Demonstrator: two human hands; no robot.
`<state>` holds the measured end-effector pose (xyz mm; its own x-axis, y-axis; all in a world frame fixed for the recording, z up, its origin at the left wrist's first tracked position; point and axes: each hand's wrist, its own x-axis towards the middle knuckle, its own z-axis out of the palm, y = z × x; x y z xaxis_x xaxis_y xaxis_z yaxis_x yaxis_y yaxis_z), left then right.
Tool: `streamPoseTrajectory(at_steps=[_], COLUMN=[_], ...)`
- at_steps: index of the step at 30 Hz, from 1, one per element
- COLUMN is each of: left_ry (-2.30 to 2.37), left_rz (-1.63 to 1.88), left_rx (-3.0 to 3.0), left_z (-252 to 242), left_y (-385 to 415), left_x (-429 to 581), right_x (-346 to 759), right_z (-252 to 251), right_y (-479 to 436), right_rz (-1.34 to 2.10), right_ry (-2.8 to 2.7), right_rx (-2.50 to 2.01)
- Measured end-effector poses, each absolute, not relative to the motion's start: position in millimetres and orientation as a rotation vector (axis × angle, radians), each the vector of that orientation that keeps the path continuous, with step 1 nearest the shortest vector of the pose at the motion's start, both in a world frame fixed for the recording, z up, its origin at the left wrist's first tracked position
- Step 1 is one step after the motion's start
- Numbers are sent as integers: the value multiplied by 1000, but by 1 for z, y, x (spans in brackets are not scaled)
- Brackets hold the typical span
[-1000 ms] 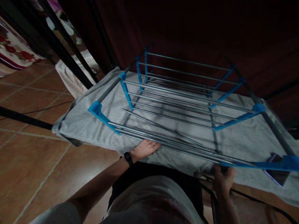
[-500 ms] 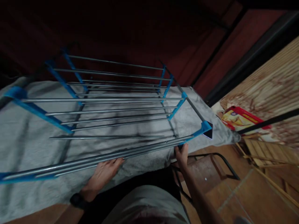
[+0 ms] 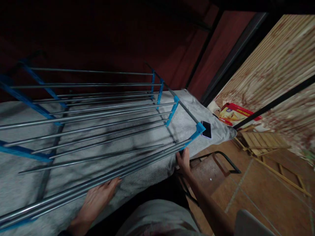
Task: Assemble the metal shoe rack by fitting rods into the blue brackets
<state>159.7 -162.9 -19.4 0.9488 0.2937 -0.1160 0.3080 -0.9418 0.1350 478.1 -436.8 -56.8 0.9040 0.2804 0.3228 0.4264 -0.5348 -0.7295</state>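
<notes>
A clothes drying rack [image 3: 98,118] with grey metal rods and blue plastic brackets lies flat on a grey towel [image 3: 179,123]. My left hand [image 3: 97,200] rests under the nearest rods at the rack's front edge, fingers stretched out flat on the towel. My right hand [image 3: 183,160] is at the front right end of the rack, fingers reaching up to the rods just below a blue corner bracket [image 3: 199,128]; how tightly it grips is hidden. One rod [image 3: 93,158] lies loose and slanted inside the frame.
A dark phone [image 3: 207,129] lies on the towel by the blue corner. A brown chair with black frame [image 3: 211,167] stands below my right hand. A red box [image 3: 233,113], wooden slats [image 3: 263,141] and tiled floor [image 3: 265,196] are at the right. A dark curtain is behind.
The view has swung to the right, bringing the rack's right end, the phone and the red box into sight. Both hands stay at the rack's front edge.
</notes>
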Motion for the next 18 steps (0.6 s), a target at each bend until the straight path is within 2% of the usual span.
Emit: streamPoseTrajectory(at_steps=[14, 18], left_ry=[512, 478], left_rz=[-340, -244], left_rx=[2996, 2973], left_z=[-11, -17], left_y=[-164, -160], left_x=[170, 166], right_x=[477, 479], right_z=[-55, -54], right_y=[-435, -436], right_rz=[-185, -192], right_ry=[-464, -449], right_rx=[-2168, -2194])
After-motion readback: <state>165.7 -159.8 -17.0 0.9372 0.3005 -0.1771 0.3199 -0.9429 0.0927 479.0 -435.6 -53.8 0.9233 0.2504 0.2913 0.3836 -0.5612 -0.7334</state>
